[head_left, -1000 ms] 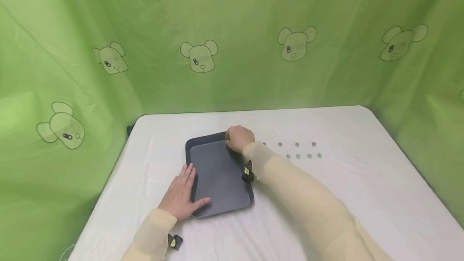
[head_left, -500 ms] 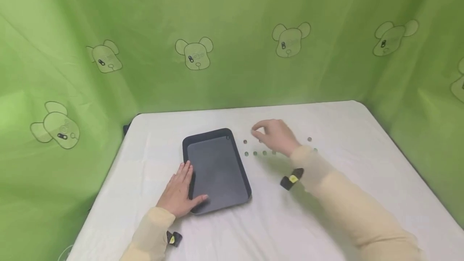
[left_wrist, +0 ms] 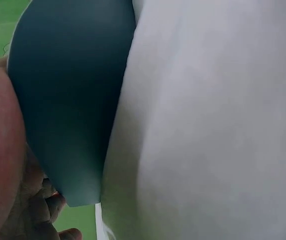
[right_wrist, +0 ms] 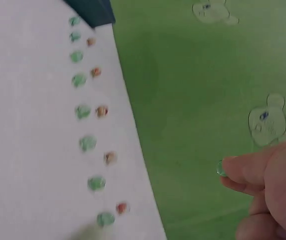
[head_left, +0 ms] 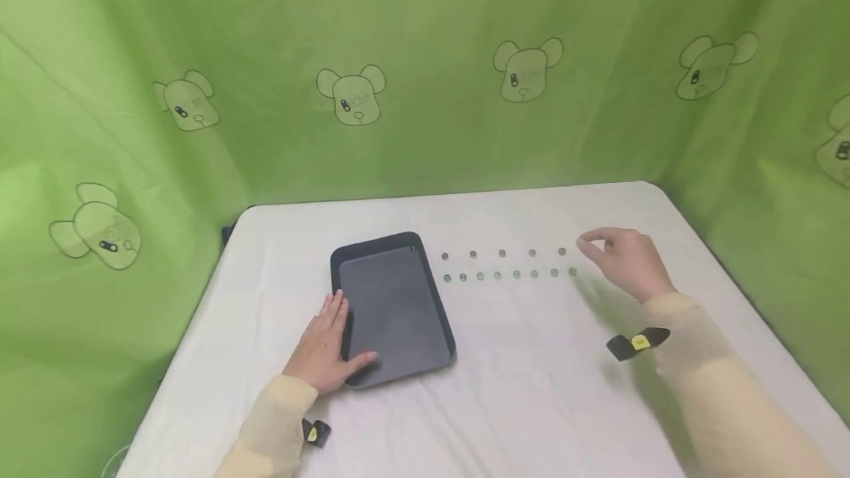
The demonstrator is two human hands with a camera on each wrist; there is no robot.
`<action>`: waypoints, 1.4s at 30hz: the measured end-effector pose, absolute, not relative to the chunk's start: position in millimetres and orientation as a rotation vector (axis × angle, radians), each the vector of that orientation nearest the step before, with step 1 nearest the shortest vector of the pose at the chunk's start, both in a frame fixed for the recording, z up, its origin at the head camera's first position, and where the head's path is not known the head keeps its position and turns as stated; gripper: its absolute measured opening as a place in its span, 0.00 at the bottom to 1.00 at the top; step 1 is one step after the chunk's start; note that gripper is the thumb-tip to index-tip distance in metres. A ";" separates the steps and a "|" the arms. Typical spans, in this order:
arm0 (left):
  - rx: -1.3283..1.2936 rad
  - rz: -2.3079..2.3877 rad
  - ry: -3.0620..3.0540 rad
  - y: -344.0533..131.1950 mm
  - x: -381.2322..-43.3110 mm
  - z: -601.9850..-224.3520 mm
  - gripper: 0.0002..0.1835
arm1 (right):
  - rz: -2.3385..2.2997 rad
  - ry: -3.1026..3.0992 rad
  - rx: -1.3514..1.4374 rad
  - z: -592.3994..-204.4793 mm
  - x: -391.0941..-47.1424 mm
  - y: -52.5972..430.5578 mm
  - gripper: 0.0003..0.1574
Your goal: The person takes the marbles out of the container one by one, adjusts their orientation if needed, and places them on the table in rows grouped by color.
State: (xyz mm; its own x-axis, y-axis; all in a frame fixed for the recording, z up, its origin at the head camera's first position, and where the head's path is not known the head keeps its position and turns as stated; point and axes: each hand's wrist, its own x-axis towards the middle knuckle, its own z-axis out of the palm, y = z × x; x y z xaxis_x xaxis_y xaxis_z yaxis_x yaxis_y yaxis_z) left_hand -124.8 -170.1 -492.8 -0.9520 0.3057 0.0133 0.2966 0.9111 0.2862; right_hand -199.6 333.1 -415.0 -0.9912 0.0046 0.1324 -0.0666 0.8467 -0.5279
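My left hand point(head_left: 325, 345) lies with straight fingers along the left rim of a dark grey baking tray point(head_left: 398, 316), its thumb over the near corner. In the left wrist view the outer tray wall point(left_wrist: 73, 110) stands beside that hand. My right hand point(head_left: 627, 260) is raised past the right end of two marble rows. Between thumb and forefinger it pinches a small glass marble point(right_wrist: 221, 168), greenish against the curtain. A single small marble point(head_left: 413, 248) sits in the tray's far right corner. Green marbles point(head_left: 516, 274) form the nearer row, brownish-red marbles point(head_left: 502, 253) the farther one.
A white cloth point(head_left: 531, 389) covers the table. Green curtains point(head_left: 438, 153) printed with bear heads enclose its back and sides. Both rows run rightward from beside the tray. Each wrist carries a black strap.
My right hand has moved from the tray's far right corner, over the marbles, to beyond the rows' right end. The left hand stays on the tray. The view has shifted slightly.
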 end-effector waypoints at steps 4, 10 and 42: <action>0.474 0.460 3.044 -172.5 -125.2 -491.5 0.61 | 0.773 -2.931 0.015 -427.3 -196.2 349.9 0.28; 0.454 0.493 3.052 -172.3 -124.0 -490.6 0.62 | 0.731 -2.999 -0.037 -445.1 -196.8 364.5 0.27; 0.393 0.494 3.074 -173.1 -122.3 -492.2 0.62 | 0.694 -3.100 -0.050 -485.1 -215.5 373.3 0.24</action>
State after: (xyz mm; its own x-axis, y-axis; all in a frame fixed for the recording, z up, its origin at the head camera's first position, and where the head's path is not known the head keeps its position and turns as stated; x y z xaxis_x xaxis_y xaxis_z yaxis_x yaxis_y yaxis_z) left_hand -122.3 -173.1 -492.2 -0.9686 0.2461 0.0363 0.2450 0.9190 0.3087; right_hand -215.5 373.3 -485.1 -0.9989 0.0230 -0.0417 0.0386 0.9040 -0.4258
